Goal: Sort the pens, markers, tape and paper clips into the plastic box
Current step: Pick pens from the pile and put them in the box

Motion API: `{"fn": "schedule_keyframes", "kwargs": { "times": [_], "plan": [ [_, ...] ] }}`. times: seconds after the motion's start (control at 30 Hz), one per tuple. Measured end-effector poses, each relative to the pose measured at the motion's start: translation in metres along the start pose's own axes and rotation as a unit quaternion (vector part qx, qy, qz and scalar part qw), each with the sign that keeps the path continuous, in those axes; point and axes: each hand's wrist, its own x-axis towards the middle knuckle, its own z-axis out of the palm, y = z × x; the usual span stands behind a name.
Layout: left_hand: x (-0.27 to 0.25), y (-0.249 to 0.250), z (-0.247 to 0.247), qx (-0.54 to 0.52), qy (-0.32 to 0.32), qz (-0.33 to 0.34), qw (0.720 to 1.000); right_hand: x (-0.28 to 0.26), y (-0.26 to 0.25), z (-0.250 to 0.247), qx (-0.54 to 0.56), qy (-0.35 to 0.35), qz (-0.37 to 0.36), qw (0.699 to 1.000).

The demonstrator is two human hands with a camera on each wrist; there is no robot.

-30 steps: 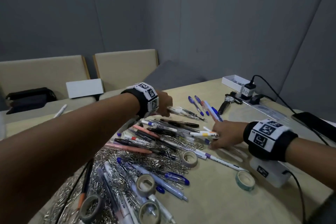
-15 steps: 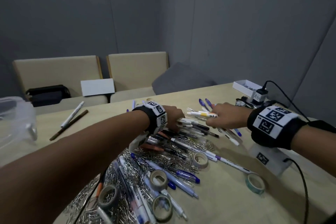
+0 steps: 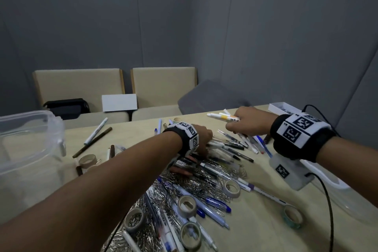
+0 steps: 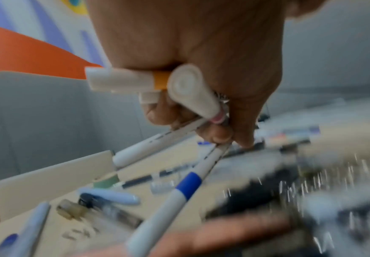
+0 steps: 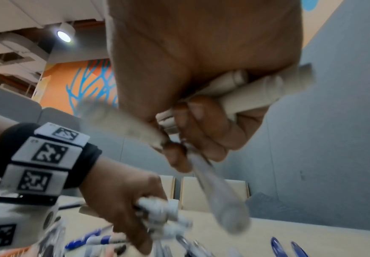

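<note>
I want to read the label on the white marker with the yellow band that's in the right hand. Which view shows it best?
The head view: the yellow-banded marker lies side-on in the right hand, part of its lettering visible. The right wrist view shows only blurred white barrels; the left wrist view doesn't show it.

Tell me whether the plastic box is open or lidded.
Open: the plastic box at the table's left edge shows a bare rim with no lid on it. Its contents cannot be told.

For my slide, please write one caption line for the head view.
Both hands gather white markers from the pile of pens, tape rolls and paper clips; the plastic box waits at left.
</note>
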Motion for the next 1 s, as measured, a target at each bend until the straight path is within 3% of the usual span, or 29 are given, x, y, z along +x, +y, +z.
{"fn": "schedule_keyframes", "kwargs": {
  "times": [0.1,0.23,0.4,0.6,0.7,0.83,1.0],
  "plan": [
    [-0.019,-0.01,-0.027,-0.029,0.053,-0.021,0.998,0.001,-0.009,-0.013,0.017,0.042,-0.006,0.999],
    [-0.066,-0.036,-0.086,-0.141,0.116,-0.115,0.977,0.002,-0.037,-0.033,0.12,0.08,-0.061,0.988],
    [-0.175,-0.084,-0.137,-0.184,0.149,-0.227,0.945,0.005,-0.119,-0.044,0.251,0.118,-0.167,0.946],
    [-0.309,-0.152,-0.137,-0.247,0.145,-0.379,0.88,-0.003,-0.243,-0.032,0.341,0.014,-0.226,0.912],
    [-0.363,-0.175,-0.114,-0.242,0.112,-0.45,0.852,-0.016,-0.3,-0.012,0.394,-0.098,-0.203,0.891],
    [-0.399,-0.196,-0.073,-0.347,0.082,-0.513,0.781,-0.031,-0.362,0.016,0.393,-0.174,-0.178,0.885],
    [-0.415,-0.217,-0.041,-0.443,0.06,-0.553,0.704,-0.04,-0.408,0.037,0.382,-0.185,-0.164,0.89]
  ]
}}
